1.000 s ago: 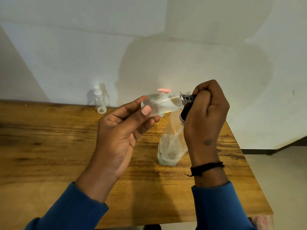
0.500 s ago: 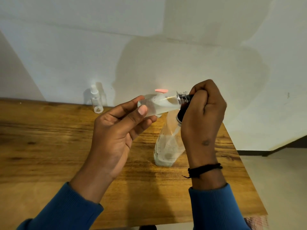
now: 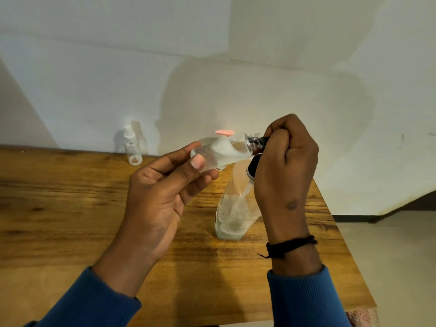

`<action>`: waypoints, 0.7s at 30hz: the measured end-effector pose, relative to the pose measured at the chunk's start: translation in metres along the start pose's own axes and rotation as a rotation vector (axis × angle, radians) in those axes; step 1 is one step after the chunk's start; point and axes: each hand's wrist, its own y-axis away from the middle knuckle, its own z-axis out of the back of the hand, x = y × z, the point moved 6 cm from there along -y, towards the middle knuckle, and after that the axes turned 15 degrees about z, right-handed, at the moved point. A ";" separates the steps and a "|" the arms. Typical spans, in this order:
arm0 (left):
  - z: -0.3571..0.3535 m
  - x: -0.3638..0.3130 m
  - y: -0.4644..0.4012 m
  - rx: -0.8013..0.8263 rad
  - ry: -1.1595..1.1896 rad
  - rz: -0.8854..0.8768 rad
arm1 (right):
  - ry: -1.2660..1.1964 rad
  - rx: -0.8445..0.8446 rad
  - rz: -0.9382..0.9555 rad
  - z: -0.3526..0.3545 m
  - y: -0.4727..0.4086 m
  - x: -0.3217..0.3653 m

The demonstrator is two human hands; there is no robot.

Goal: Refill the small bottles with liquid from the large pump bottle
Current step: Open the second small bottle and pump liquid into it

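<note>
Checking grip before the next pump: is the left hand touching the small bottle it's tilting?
Touching. The head view shows the left hand pinching the small bottle, its thumb pressed on the clear wall.

On the wooden worktop (image 3: 70, 208), a large clear plastic pump bottle (image 3: 233, 215) stands right of centre. Above it a small clear plastic bottle (image 3: 219, 153) lies sideways between the left hand (image 3: 162, 192) and right hand (image 3: 283, 173). Another small clear spray bottle (image 3: 132, 147) stands far back left, against the wall (image 3: 212, 67).

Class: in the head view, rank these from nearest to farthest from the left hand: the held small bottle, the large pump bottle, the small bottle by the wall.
1. Held small bottle, in the left hand.
2. Large pump bottle, standing right of it.
3. Small bottle by the wall, far left.
</note>
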 end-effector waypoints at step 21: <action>0.001 0.001 -0.002 -0.009 0.002 0.011 | -0.042 0.007 -0.001 -0.003 0.003 -0.002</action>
